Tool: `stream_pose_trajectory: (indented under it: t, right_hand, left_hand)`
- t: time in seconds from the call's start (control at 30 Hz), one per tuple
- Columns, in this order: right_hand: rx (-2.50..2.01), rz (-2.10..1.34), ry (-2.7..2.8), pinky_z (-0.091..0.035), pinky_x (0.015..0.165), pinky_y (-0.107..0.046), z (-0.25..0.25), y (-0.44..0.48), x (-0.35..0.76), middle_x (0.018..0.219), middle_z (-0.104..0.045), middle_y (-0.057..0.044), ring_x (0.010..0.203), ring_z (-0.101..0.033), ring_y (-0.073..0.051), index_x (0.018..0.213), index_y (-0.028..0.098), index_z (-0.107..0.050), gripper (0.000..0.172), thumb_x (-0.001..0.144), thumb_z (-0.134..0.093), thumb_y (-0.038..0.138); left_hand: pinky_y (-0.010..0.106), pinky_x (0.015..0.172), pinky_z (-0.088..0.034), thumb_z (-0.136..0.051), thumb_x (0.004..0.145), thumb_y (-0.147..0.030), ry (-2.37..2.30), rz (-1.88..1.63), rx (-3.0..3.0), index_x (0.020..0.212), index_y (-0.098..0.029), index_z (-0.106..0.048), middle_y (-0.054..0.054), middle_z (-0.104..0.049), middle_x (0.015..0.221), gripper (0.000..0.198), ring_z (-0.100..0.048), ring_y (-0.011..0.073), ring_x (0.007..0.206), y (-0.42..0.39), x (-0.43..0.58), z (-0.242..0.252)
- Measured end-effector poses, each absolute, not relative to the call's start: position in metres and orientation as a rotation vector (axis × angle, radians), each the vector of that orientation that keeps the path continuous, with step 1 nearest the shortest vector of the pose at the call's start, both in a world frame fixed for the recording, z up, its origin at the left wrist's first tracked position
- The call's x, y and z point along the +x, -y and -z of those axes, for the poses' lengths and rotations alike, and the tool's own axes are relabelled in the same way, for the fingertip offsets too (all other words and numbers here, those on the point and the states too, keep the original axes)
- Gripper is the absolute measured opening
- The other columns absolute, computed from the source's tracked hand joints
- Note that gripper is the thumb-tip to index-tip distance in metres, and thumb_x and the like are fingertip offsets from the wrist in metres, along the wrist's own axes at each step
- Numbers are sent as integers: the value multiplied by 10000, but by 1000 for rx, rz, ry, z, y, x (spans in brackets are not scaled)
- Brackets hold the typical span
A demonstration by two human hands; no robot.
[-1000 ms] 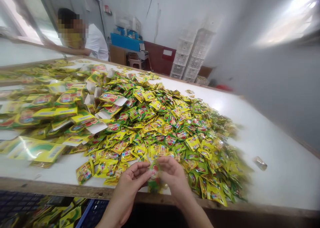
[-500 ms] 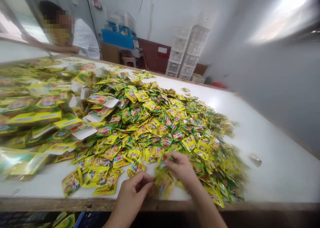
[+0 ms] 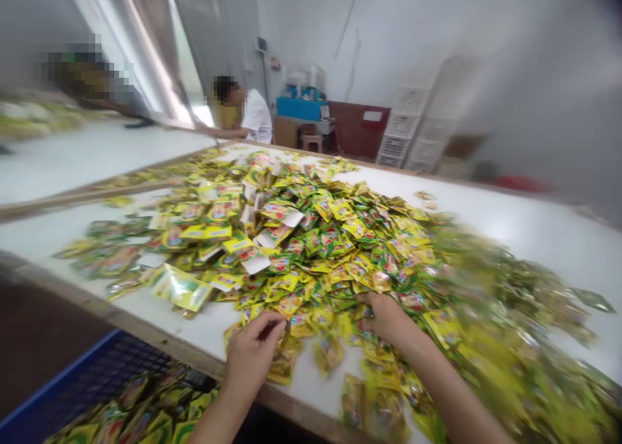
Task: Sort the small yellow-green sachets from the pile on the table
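A wide heap of small yellow-and-green sachets covers the white table. By the heap's near edge is my left hand, thumb and fingers pinched together; whatever lies between them is hidden. Just beside its fingertips rests a yellow sachet. My right hand reaches into the front of the heap, touching sachets with thumb and fingers apart. Between the two hands a single sachet lies on the bare tabletop.
Flat yellow boxes with open white flaps lie on the heap's left. Below the table edge, a blue basket holds sachets. One person in white leans at the far table; another person is farther left. Crates stand against the wall.
The view has swung left, bringing the basket and a second person into sight. My right hand, earlier lifting a blurred sachet near my left hand, is now at the heap, farther from it.
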State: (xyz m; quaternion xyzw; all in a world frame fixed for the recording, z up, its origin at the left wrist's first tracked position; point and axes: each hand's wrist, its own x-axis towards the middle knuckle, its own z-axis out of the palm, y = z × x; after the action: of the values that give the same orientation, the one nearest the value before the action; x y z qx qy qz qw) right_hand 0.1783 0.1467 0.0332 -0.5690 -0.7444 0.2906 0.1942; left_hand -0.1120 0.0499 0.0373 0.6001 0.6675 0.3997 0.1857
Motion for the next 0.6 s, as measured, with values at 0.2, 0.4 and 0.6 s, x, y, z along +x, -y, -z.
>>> stream_pose_trajectory:
  t: [0.2, 0.4, 0.6]
  right_hand:
    - [-1478, -568, 2192, -429, 736, -311, -28, -122, 177, 877, -623, -58, 853, -592, -250, 833, 195, -615, 300, 604, -568, 7]
    - [-1357, -211, 2417, -445, 732, -286, -23, -82, 164, 925, -657, -63, 847, -615, -231, 996, 224, -614, 513, 602, -449, -61]
    - [-1509, -225, 2111, -422, 651, -291, -11, -64, 184, 792, -642, -56, 731, -602, -227, 751, 213, -615, 284, 626, -489, -8]
  left_hand:
    - [477, 1069, -305, -470, 804, -50, -2099, -1147, 1987, 1260, -237, -612, 111, -550, 1369, 513, -389, 336, 1306, -116, -207, -96]
    - [418, 921, -386, -519, 669, -5, -1885, -982, 2168, 993, -186, -694, 118, -664, 949, 410, -516, 304, 1000, -168, -227, -128]
    - [411, 961, -381, -619, 780, -241, -1836, -1290, 1919, 961, -215, -631, 82, -633, 1016, 183, -537, 283, 1016, -139, -193, -137]
